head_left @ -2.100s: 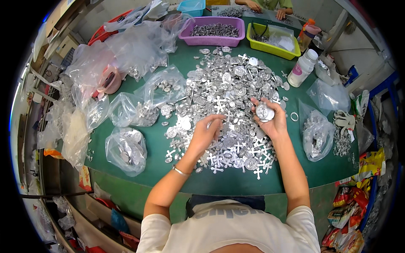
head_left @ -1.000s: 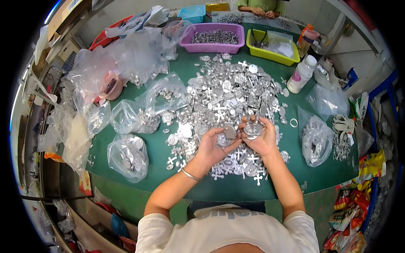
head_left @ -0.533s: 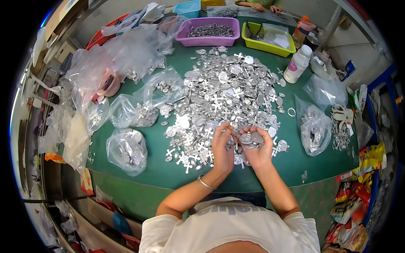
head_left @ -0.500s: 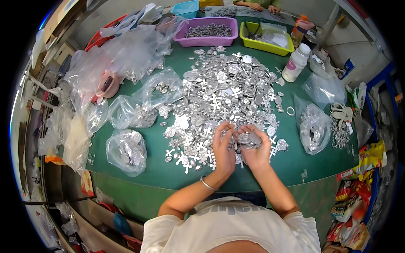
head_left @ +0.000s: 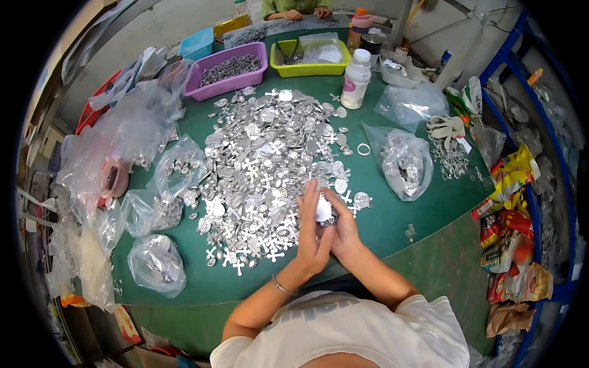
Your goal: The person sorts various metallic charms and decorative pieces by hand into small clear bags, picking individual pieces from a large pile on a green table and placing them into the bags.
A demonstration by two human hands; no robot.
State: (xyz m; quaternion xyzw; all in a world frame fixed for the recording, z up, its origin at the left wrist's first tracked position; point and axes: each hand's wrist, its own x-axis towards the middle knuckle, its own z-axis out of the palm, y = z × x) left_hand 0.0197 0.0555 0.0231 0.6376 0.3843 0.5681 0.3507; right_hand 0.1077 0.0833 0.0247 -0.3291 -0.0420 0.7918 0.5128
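My left hand (head_left: pixel 313 239) and my right hand (head_left: pixel 345 232) are cupped together at the near right edge of a wide heap of silver medals and crosses (head_left: pixel 267 165). Between the palms sits a stack of flat silver medals (head_left: pixel 324 210), partly hidden by the fingers. My right hand is curled around it from the right. The left one presses in from the other side with its fingers upright. A few loose pieces lie just beyond my right fingers, among them a large round medal (head_left: pixel 362 200).
Clear bags of metal parts stand left (head_left: pixel 156 266) and right (head_left: pixel 405 164) on the green table (head_left: pixel 368 245). Behind the heap are a purple basin (head_left: pixel 227 89), a lime-green tray (head_left: pixel 310 69) and a white bottle (head_left: pixel 356 80). Across the table, another person's hands (head_left: pixel 293 15) rest near small parts.
The view has swung right, so the heap and basins sit further left. My hands have closed together around the medals, which lay more exposed in my open right palm before.
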